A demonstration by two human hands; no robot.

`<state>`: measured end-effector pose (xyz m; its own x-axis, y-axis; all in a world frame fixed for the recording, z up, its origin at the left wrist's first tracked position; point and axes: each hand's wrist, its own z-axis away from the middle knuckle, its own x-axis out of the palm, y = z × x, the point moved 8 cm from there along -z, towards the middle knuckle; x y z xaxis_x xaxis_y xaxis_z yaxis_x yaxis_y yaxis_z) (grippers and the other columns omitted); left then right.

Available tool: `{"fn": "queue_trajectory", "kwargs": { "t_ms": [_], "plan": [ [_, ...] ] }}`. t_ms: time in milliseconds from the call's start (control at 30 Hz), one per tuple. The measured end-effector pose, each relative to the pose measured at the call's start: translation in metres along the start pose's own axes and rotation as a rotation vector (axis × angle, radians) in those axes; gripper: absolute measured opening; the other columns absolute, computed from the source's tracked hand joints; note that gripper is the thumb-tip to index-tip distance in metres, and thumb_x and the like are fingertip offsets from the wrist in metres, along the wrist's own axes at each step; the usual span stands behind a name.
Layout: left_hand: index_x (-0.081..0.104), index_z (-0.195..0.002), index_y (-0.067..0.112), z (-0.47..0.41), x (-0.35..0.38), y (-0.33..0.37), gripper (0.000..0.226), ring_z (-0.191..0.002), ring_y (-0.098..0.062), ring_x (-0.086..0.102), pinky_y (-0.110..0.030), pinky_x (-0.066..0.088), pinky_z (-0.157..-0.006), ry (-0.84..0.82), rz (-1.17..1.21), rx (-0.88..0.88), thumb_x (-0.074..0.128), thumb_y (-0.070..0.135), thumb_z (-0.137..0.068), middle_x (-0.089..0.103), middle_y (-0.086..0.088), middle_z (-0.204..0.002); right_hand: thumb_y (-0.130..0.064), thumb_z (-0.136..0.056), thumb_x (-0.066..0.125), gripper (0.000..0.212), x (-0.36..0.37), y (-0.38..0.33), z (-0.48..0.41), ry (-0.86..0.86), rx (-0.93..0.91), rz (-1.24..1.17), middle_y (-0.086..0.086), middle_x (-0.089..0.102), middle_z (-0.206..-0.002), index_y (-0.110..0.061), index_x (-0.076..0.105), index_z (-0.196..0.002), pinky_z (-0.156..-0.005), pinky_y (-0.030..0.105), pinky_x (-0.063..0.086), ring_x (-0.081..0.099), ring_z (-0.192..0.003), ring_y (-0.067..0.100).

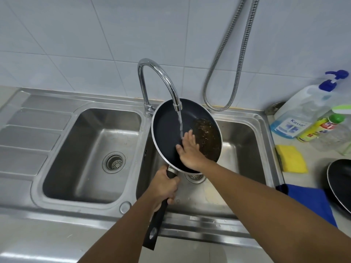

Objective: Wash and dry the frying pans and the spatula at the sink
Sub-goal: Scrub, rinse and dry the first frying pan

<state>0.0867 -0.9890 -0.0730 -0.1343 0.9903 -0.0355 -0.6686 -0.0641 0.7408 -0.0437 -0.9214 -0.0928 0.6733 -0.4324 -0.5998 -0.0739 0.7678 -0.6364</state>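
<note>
Head view: I am holding the frying pan [169,130] tilted over the right basin [243,141] of the sink, just right of the divider. My left hand [164,186] is gripping the pan's black handle [157,221], fingers wrapped round it close to the rim, and the handle's free end is pointing down towards seven o'clock, over the sink's front edge.

My right hand [189,150] is lying flat inside the pan, fingers straight and together, pressing on the dark coating at about five o'clock of the pan and grasping nothing. Water [180,124] is running from the curved chrome faucet [157,76], whose spout is hanging over the pan at twelve o'clock, and the stream is landing right at my fingertips. A patch of brown residue [207,137] is sitting at three to four o'clock in the pan, just beside that hand.

The left basin [91,149] is lying at nine o'clock from the pan. Out at three o'clock a yellow sponge [291,158] is lying on the counter, with a clear soap bottle [302,111] behind it at two o'clock. A second pan [341,185] is resting at the right edge, at four o'clock, next to a blue cloth [311,202]. A metal hose [233,54] is hanging down the tiled wall at one o'clock.
</note>
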Motion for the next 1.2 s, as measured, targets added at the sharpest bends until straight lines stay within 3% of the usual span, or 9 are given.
{"fn": "queue_trajectory", "kwargs": {
  "t_ms": [133, 233, 333, 500, 667, 833, 900, 1033, 1200],
  "plan": [
    [0.051, -0.114, 0.014, -0.001, -0.001, 0.003, 0.015, -0.039, -0.012, 0.038, -0.023, 0.033, -0.036, -0.002, -0.014, 0.033, 0.054, 0.008, -0.101, 0.048, -0.004, -0.059, -0.036, -0.111, 0.03, 0.07, 0.029, -0.013, 0.012, -0.064, -0.081, -0.131, -0.005, -0.036, -0.161, -0.014, -0.015, -0.16, -0.125, 0.04, -0.01, -0.029, -0.149, 0.014],
    [0.052, -0.114, 0.019, -0.001, 0.0, 0.001, 0.02, -0.039, -0.012, 0.038, -0.024, 0.032, -0.037, 0.01, -0.032, 0.035, 0.053, 0.005, -0.099, 0.049, -0.002, -0.057, -0.039, -0.11, 0.03, 0.074, 0.027, -0.001, 0.005, -0.036, 0.009, -0.139, 0.003, -0.037, -0.161, -0.011, -0.018, -0.159, -0.125, 0.041, -0.01, -0.029, -0.151, 0.021],
    [0.051, -0.12, 0.024, -0.003, 0.002, -0.002, 0.029, -0.04, -0.011, 0.037, -0.022, 0.032, -0.038, 0.032, -0.01, 0.014, 0.05, 0.004, -0.099, 0.047, -0.002, -0.058, -0.044, -0.109, 0.028, 0.079, 0.013, 0.029, -0.004, 0.07, 0.219, -0.126, 0.015, -0.033, -0.162, -0.002, -0.02, -0.156, -0.126, 0.042, -0.008, -0.024, -0.153, 0.029],
    [0.046, -0.127, 0.025, -0.002, -0.001, -0.006, 0.035, -0.039, -0.011, 0.034, -0.023, 0.03, -0.039, 0.009, -0.023, -0.01, 0.054, 0.006, -0.1, 0.042, 0.0, -0.056, -0.041, -0.109, 0.028, 0.076, -0.022, 0.059, -0.015, 0.116, 0.22, -0.113, 0.011, -0.025, -0.166, -0.004, -0.017, -0.158, -0.125, 0.039, -0.006, -0.019, -0.154, 0.025],
    [0.045, -0.131, 0.028, -0.004, 0.006, -0.004, 0.039, -0.04, -0.012, 0.033, -0.024, 0.031, -0.039, -0.042, -0.039, -0.009, 0.053, 0.006, -0.099, 0.042, 0.0, -0.052, -0.031, -0.11, 0.03, 0.071, -0.028, 0.017, -0.021, 0.064, -0.034, -0.001, 0.002, -0.033, -0.163, -0.013, -0.019, -0.159, -0.124, 0.044, -0.012, -0.028, -0.15, 0.02],
    [0.05, -0.119, 0.023, -0.007, 0.003, 0.007, 0.03, -0.039, -0.012, 0.035, -0.023, 0.032, -0.036, 0.004, -0.043, 0.052, 0.048, 0.002, -0.098, 0.045, 0.002, -0.05, -0.025, -0.11, 0.033, 0.068, 0.012, -0.015, 0.003, -0.101, -0.338, 0.112, -0.006, -0.029, -0.164, -0.02, -0.013, -0.16, -0.121, 0.036, -0.016, -0.029, -0.149, 0.011],
    [0.05, -0.121, 0.023, -0.008, 0.002, 0.008, 0.031, -0.039, -0.011, 0.036, -0.022, 0.032, -0.035, 0.005, -0.032, 0.054, 0.048, 0.002, -0.098, 0.046, 0.001, -0.051, -0.03, -0.11, 0.032, 0.068, 0.014, -0.001, 0.009, -0.09, -0.304, 0.088, -0.007, -0.03, -0.163, -0.022, -0.014, -0.16, -0.123, 0.035, -0.014, -0.029, -0.149, 0.009],
    [0.051, -0.114, 0.028, -0.009, 0.005, 0.007, 0.027, -0.04, -0.012, 0.036, -0.022, 0.033, -0.036, -0.006, -0.043, 0.038, 0.05, 0.005, -0.099, 0.044, -0.001, -0.056, -0.047, -0.108, 0.027, 0.077, -0.008, 0.046, 0.004, 0.026, 0.005, 0.082, 0.0, -0.035, -0.162, -0.015, -0.024, -0.157, -0.125, 0.041, -0.009, -0.029, -0.15, 0.018],
    [0.049, -0.121, 0.026, -0.009, 0.007, 0.003, 0.03, -0.042, -0.012, 0.033, -0.021, 0.03, -0.037, -0.017, 0.002, 0.013, 0.051, 0.004, -0.1, 0.042, -0.004, -0.061, -0.049, -0.106, 0.034, 0.085, -0.033, 0.048, -0.02, 0.089, 0.064, 0.058, 0.004, -0.033, -0.163, -0.009, -0.02, -0.158, -0.125, 0.04, -0.012, -0.026, -0.152, 0.019]
  ]
}}
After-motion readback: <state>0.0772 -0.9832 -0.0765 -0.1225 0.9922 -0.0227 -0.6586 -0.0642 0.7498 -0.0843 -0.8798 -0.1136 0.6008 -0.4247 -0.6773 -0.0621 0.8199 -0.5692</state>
